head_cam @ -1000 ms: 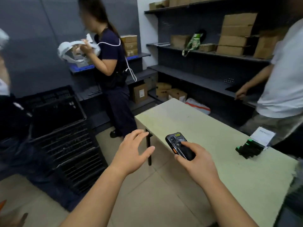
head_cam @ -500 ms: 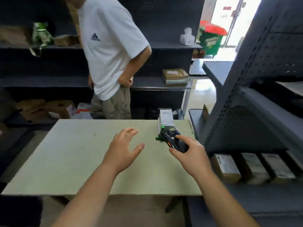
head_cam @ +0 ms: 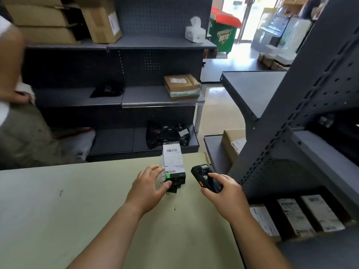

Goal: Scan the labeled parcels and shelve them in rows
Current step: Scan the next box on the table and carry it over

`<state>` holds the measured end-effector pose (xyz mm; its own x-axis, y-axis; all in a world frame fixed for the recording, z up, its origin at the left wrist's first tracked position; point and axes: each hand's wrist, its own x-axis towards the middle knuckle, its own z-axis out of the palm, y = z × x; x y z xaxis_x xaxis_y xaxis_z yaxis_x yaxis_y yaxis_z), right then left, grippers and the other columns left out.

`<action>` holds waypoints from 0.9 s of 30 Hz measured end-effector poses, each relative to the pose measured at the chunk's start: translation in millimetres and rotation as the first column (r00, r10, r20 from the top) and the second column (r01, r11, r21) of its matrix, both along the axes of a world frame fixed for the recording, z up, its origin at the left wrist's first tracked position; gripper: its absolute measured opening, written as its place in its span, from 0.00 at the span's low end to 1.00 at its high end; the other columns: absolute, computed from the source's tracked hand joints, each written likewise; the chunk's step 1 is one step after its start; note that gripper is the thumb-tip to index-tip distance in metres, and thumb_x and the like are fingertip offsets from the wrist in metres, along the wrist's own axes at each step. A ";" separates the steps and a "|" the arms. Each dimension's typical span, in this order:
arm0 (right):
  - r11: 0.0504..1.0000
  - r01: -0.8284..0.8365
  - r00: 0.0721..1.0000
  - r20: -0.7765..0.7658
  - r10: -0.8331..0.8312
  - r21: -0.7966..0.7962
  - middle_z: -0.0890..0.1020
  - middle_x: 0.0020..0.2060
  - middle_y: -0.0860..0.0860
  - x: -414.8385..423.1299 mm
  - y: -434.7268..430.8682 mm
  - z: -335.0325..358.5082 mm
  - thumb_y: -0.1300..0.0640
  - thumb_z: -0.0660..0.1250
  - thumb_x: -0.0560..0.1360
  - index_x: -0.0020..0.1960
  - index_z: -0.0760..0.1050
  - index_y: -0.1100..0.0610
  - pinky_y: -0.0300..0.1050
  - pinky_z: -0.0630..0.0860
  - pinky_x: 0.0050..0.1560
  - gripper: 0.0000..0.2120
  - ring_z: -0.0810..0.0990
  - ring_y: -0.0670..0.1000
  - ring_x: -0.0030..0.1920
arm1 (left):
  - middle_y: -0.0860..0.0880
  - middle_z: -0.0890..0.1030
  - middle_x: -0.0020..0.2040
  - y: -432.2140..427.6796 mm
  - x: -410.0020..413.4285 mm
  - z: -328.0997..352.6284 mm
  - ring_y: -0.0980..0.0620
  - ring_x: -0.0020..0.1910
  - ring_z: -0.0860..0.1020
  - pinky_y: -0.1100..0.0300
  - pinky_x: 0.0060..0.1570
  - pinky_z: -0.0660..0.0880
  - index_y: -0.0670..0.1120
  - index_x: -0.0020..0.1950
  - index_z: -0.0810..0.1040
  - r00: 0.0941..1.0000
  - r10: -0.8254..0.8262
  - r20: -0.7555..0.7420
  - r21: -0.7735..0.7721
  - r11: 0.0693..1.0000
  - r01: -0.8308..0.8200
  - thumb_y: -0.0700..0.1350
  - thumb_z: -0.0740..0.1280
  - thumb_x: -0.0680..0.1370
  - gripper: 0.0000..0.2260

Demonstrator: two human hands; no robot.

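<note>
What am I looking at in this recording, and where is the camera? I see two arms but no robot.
There is no machine here. The two bare arms belong to a person, and the single wide-angle camera is worn on that person's head, looking forward and down. The right hand grips a black handheld scanner. The left hand is open, with its fingers spread at the near left corner of a small dark labeled parcel. The parcel lies on the pale green table. Whether the hand touches it yet is hard to tell. More labeled boxes sit in a row on the low shelf to the right. Another person stands at the left edge.
</note>
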<state>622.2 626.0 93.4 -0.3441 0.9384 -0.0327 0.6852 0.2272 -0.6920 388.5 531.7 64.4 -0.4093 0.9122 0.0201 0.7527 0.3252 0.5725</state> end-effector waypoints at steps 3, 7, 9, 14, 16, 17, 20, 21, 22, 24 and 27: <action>1.000 0.017 1.000 0.015 -0.017 -0.025 0.77 0.51 0.38 -5.2 16.2 -12.6 0.44 0.75 0.68 0.62 0.78 0.43 0.41 0.78 0.50 0.23 0.77 0.41 0.49 | 0.53 0.67 0.72 28.3 -5.1 -23.2 0.51 0.70 0.64 0.55 0.68 0.64 0.53 0.74 0.68 0.999 0.007 0.031 -0.071 0.997 -0.004 0.60 0.64 0.78 0.26; 0.997 0.053 0.998 0.021 -0.052 -0.048 0.78 0.52 0.38 -14.1 30.7 -29.4 0.45 0.76 0.67 0.61 0.79 0.43 0.37 0.74 0.50 0.23 0.76 0.40 0.51 | 0.51 0.67 0.73 68.5 -6.9 -47.9 0.46 0.68 0.67 0.52 0.65 0.68 0.53 0.73 0.69 0.999 0.036 -0.014 -0.116 0.993 -0.037 0.63 0.63 0.77 0.27; 0.996 0.063 0.998 0.027 -0.062 -0.057 0.78 0.52 0.38 -16.3 36.6 -36.1 0.45 0.76 0.67 0.61 0.79 0.43 0.35 0.73 0.50 0.23 0.76 0.39 0.52 | 0.50 0.64 0.74 86.1 -2.7 -57.7 0.45 0.69 0.65 0.51 0.66 0.67 0.55 0.74 0.67 0.997 0.036 -0.069 -0.168 0.985 -0.048 0.66 0.62 0.76 0.29; 0.995 0.071 0.997 0.048 -0.068 -0.073 0.78 0.54 0.37 -16.3 44.5 -43.3 0.44 0.76 0.67 0.61 0.79 0.42 0.36 0.74 0.52 0.23 0.77 0.39 0.53 | 0.49 0.55 0.76 119.2 11.3 -75.9 0.44 0.66 0.64 0.50 0.63 0.67 0.57 0.74 0.63 0.985 0.063 -0.161 -0.274 0.956 -0.106 0.70 0.60 0.73 0.33; 0.994 0.083 0.996 0.049 -0.080 -0.066 0.78 0.54 0.37 -15.3 46.1 -44.1 0.44 0.76 0.66 0.61 0.79 0.42 0.39 0.76 0.53 0.23 0.77 0.39 0.53 | 0.49 0.54 0.75 126.8 16.1 -78.1 0.43 0.64 0.65 0.51 0.61 0.69 0.55 0.74 0.63 0.984 0.094 -0.150 -0.270 0.954 -0.132 0.68 0.63 0.73 0.33; 0.994 0.084 0.995 0.051 -0.081 -0.066 0.78 0.54 0.37 -14.9 46.7 -44.1 0.44 0.76 0.66 0.61 0.79 0.42 0.39 0.76 0.54 0.23 0.78 0.39 0.54 | 0.49 0.54 0.75 128.7 17.2 -78.0 0.43 0.64 0.65 0.51 0.61 0.70 0.54 0.75 0.64 0.985 0.112 -0.129 -0.267 0.953 -0.143 0.65 0.64 0.73 0.33; 0.997 0.053 0.997 0.063 -0.049 -0.062 0.78 0.56 0.38 -15.8 46.9 -41.3 0.43 0.75 0.66 0.61 0.79 0.42 0.38 0.76 0.55 0.24 0.77 0.39 0.55 | 0.48 0.57 0.76 122.6 14.3 -73.5 0.42 0.62 0.66 0.52 0.60 0.70 0.52 0.74 0.66 0.984 0.135 -0.114 -0.217 0.963 -0.157 0.61 0.67 0.72 0.32; 0.998 0.038 0.998 0.058 -0.034 -0.059 0.78 0.56 0.38 -17.6 46.3 -37.6 0.42 0.75 0.66 0.62 0.79 0.42 0.39 0.77 0.55 0.25 0.77 0.39 0.55 | 0.48 0.59 0.76 116.4 11.2 -70.1 0.42 0.62 0.66 0.52 0.60 0.70 0.52 0.74 0.68 0.984 0.133 -0.122 -0.183 0.971 -0.153 0.60 0.67 0.72 0.32; 0.998 0.023 0.998 0.052 -0.020 -0.056 0.78 0.57 0.39 -20.3 45.8 -32.4 0.42 0.75 0.66 0.62 0.78 0.42 0.42 0.78 0.56 0.25 0.77 0.40 0.56 | 0.47 0.61 0.75 108.9 7.1 -65.4 0.43 0.62 0.67 0.52 0.61 0.70 0.51 0.73 0.69 0.983 0.132 -0.129 -0.147 0.978 -0.150 0.59 0.68 0.72 0.31; 0.999 -0.024 0.998 0.053 0.026 -0.044 0.78 0.57 0.40 -28.7 44.3 -16.3 0.42 0.74 0.67 0.63 0.77 0.41 0.44 0.78 0.56 0.25 0.77 0.42 0.55 | 0.47 0.63 0.75 92.4 -2.4 -51.5 0.43 0.62 0.68 0.52 0.61 0.70 0.50 0.73 0.71 0.979 0.145 -0.146 -0.073 0.985 -0.157 0.57 0.70 0.71 0.31; 0.995 -0.101 0.994 0.035 0.101 -0.005 0.78 0.54 0.40 -45.8 37.0 17.6 0.43 0.74 0.68 0.63 0.77 0.42 0.43 0.78 0.53 0.24 0.77 0.44 0.52 | 0.47 0.65 0.74 66.7 -18.3 -18.5 0.43 0.64 0.67 0.49 0.61 0.71 0.50 0.71 0.73 0.960 0.203 -0.194 0.055 0.979 -0.196 0.54 0.72 0.71 0.29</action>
